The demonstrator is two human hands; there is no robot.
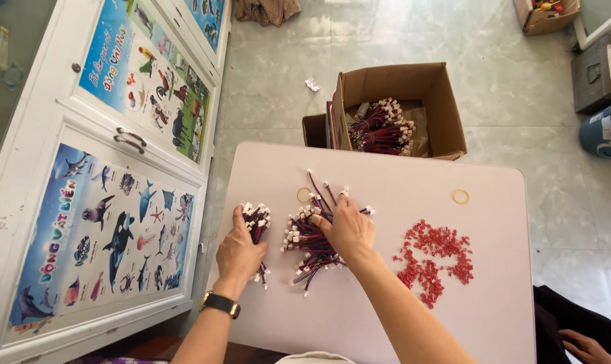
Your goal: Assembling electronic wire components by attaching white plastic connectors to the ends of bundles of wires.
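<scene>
On the white table [494, 296], my left hand [239, 251] grips a small bundle of red-and-dark wires with white connectors [258, 221] near the table's left edge. A dark watch sits on that wrist. My right hand [348, 228] rests on a larger loose pile of the same wired connectors [304, 244], fingers pressed into it. To the right of that pile lies a heap of small red plastic pieces [432, 260], apart from both hands.
Two rubber bands lie on the table, one [303, 195] by the pile and one [460, 196] at the far right. An open cardboard box [447, 101] holding more wire bundles stands on the tiled floor beyond. White cabinet doors with animal posters [110, 222] are at left. Another person's hand [585, 347] shows at bottom right.
</scene>
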